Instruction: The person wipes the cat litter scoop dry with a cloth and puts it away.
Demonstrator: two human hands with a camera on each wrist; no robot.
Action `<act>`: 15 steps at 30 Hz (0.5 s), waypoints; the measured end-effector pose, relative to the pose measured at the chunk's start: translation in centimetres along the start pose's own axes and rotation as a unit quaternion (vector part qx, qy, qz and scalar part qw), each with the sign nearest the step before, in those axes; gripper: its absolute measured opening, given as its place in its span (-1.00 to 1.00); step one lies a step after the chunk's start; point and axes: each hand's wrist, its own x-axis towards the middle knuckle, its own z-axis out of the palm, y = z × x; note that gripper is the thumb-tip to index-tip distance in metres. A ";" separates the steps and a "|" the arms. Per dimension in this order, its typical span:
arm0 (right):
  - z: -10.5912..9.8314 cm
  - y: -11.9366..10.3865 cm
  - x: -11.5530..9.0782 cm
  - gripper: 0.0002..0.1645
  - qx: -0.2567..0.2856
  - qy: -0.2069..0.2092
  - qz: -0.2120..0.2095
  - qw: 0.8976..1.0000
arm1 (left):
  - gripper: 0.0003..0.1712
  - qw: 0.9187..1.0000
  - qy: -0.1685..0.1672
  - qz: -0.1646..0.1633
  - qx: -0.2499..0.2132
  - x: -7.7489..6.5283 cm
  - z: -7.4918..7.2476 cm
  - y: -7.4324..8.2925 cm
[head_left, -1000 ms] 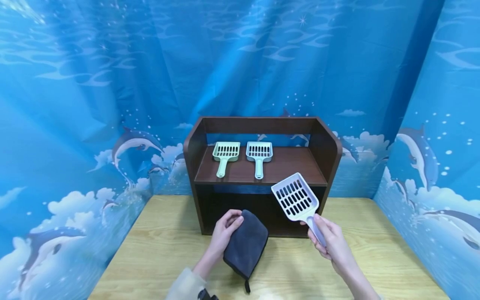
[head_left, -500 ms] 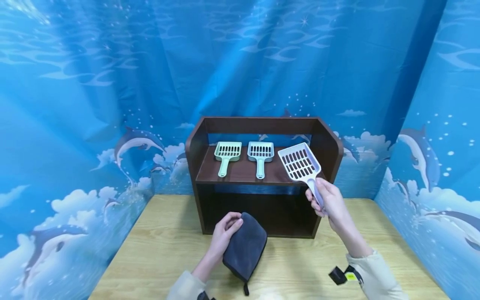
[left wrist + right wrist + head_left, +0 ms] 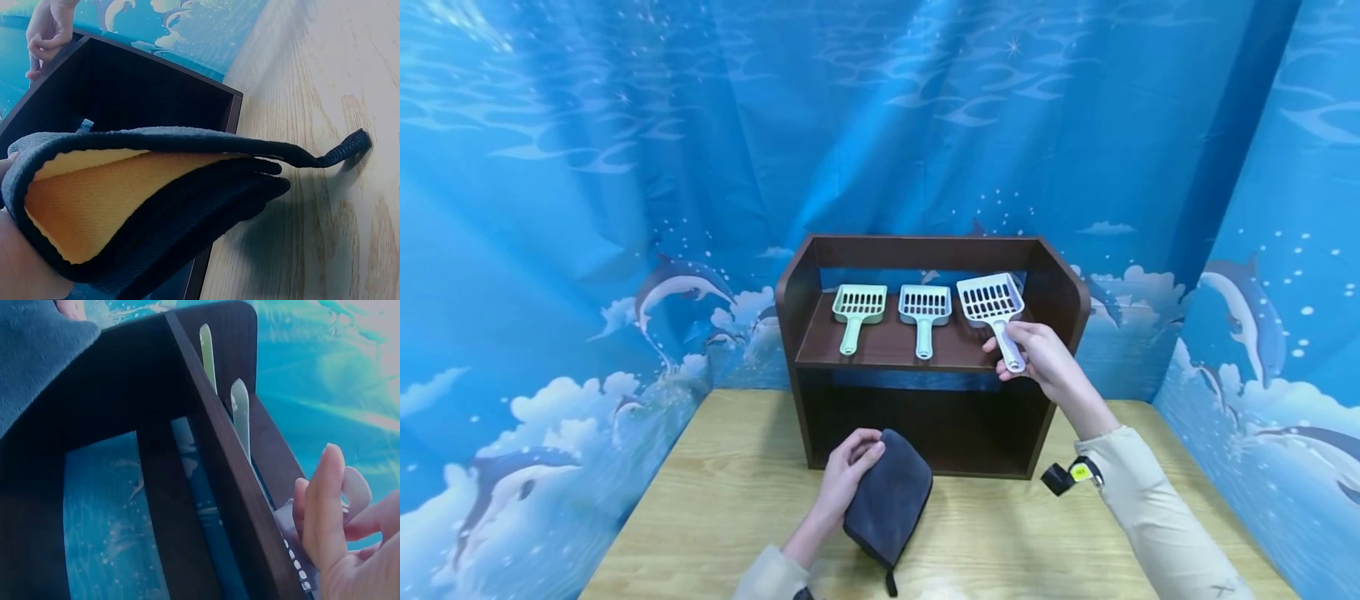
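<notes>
My right hand (image 3: 1033,354) holds a pale lilac slotted litter scoop (image 3: 991,300) by its handle, over the right part of the upper shelf. Whether the scoop's head touches the shelf I cannot tell. Left of it, a light blue scoop (image 3: 924,304) and a green scoop (image 3: 859,304) lie on that shelf, handles to the front. Lower down, my left hand (image 3: 842,483) pinches the corner of a folded dark grey cloth (image 3: 889,500) above the table. In the left wrist view the cloth (image 3: 206,140) shows an orange inner side and a black hanging loop.
A dark brown two-tier shelf (image 3: 917,364) stands at the back of the light wood table (image 3: 715,500). Its raised side panels (image 3: 1060,304) flank the upper tier. Blue curtains (image 3: 880,125) printed with dolphins surround the table.
My right hand has moved up and forward with the lilac scoop, from in front of the lower compartment to the upper shelf, turning it straighter. My left hand and the cloth have hardly moved.
</notes>
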 end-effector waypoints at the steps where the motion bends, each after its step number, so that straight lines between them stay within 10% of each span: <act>1: -0.1 -0.1 0.3 -0.42 -0.004 0.000 0.006 1.000 | -0.72 1.000 0.000 0.000 0.000 0.0 0.0 0.0; 15: -0.7 -0.5 2.9 -0.43 -0.111 0.031 0.061 0.991 | -0.73 1.000 0.004 0.005 -0.006 -0.2 -0.1 -0.1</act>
